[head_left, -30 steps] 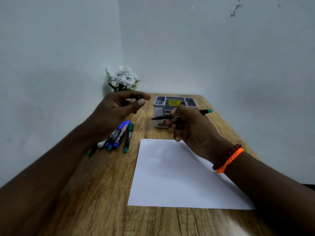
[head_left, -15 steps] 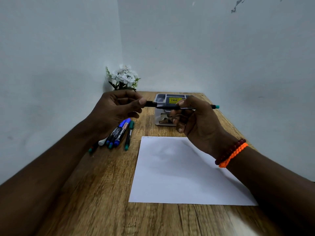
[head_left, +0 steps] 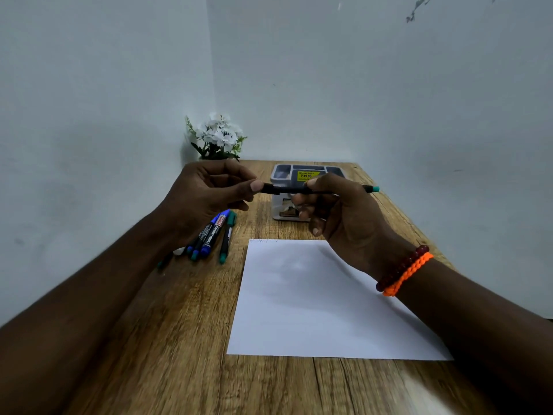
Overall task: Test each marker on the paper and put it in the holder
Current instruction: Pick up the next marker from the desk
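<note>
Fingertips (head_left: 257, 185) of my left hand (head_left: 206, 196) pinch the cap; right hand (head_left: 344, 211) grips the marker (head_left: 299, 190) barrel, above the holder (head_left: 281, 175). Keep cap & barrel coaxial, press till seated.

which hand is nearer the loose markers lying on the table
Left. The left hand hovers just above the far ends of the loose markers; the right hand is off to their right, above the paper's far edge.

A plain desk corner, likely a home or office: a wood-grain table (head_left: 185, 339) at lower frame, bare pale walls (head_left: 389, 85) above, white flowers (head_left: 217, 134) centre-left, a holder (head_left: 305, 175) behind.
</note>
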Motion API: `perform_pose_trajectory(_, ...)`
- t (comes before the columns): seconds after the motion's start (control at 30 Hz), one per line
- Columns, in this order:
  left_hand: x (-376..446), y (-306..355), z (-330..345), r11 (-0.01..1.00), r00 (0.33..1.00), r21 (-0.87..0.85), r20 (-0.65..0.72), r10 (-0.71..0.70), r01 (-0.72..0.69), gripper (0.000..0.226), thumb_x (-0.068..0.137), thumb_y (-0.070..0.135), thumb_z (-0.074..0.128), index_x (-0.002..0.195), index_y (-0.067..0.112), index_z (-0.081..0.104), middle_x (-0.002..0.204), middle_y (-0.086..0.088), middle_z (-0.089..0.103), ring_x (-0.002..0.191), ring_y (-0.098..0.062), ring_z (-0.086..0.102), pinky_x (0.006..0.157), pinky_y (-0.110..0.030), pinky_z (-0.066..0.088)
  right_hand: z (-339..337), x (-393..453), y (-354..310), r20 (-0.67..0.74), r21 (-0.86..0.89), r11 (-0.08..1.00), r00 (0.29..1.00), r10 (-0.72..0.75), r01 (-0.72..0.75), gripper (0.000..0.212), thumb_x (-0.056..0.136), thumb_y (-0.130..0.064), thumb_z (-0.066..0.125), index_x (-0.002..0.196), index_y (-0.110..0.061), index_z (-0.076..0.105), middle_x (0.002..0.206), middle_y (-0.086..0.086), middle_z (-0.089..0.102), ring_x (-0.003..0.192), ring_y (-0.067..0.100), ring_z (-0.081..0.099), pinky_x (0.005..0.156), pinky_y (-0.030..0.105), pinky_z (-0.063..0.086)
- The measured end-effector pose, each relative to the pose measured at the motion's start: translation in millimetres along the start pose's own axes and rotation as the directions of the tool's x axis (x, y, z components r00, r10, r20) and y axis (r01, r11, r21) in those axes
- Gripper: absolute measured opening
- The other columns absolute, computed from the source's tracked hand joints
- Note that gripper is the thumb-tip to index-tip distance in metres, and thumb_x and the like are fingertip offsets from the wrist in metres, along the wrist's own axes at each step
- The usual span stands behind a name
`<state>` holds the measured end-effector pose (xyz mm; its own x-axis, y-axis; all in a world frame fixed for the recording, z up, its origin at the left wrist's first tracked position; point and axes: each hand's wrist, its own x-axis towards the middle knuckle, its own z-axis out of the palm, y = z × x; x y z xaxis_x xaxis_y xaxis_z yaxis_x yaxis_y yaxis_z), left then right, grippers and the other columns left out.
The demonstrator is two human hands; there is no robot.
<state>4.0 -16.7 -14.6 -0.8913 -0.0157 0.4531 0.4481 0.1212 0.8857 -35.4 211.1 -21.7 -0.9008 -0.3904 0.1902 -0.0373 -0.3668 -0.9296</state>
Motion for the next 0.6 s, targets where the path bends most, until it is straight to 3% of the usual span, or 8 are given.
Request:
perform_pose_trajectory(0.17,-2,-2,6,1.0,1.0,0.011,0.017,0.018,-0.019,0.021,0.071,0.006,0.084,0.09,0.006,0.077,0.085,-0.011,0.078,0.083,-0.024,0.076,0.076,-0.034,0.064,-1,1,5,0.037,-0.062,0.997,0.999,-0.034,0.037,0.007,0.099,-0.01,0.066,0.097,-0.005,0.07,0.09,0.017,0.078,0.057,0.018,0.066,0.042,0.023,0.046)
perform_pose_trajectory(0.27,-4,-4,10,0.998,1.0,0.052,0.009,0.027,-0.028,0.02,0.075,-0.002,0.082,0.094,0.0,0.076,0.088,-0.013,0.079,0.086,-0.028,0.077,0.077,-0.036,0.064,0,1,8,0.03,-0.102,0.994,0.999,-0.036,0.039,0.011,0.096,-0.013,0.072,0.101,-0.003,0.071,0.08,0.012,0.075,0.055,0.018,0.063,0.04,0.024,0.045)
perform_pose_trajectory(0.4,-5,-5,12,0.996,0.999,0.086,-0.033,0.033,-0.03,0.021,0.075,0.003,0.083,0.094,0.0,0.076,0.088,-0.014,0.079,0.082,-0.028,0.078,0.075,-0.037,0.065,-1,0,9,0.017,-0.078,0.997,1.0,-0.017,0.018,0.009,0.094,-0.012,0.075,0.091,-0.005,0.069,0.069,0.007,0.066,0.052,0.016,0.057,0.041,0.023,0.044)
perform_pose_trajectory(0.6,-6,-4,19,0.998,0.997,0.055,-0.071,0.034,-0.03,0.018,0.073,0.007,0.083,0.09,0.003,0.078,0.082,-0.011,0.079,0.074,-0.023,0.077,0.067,-0.027,0.062,-1,-1,9,0.024,-0.011,0.999,0.999,0.035,-0.035,0.017,0.094,-0.009,0.074,0.106,0.0,0.069,0.07,0.007,0.067,0.053,0.013,0.06,0.042,0.019,0.046)
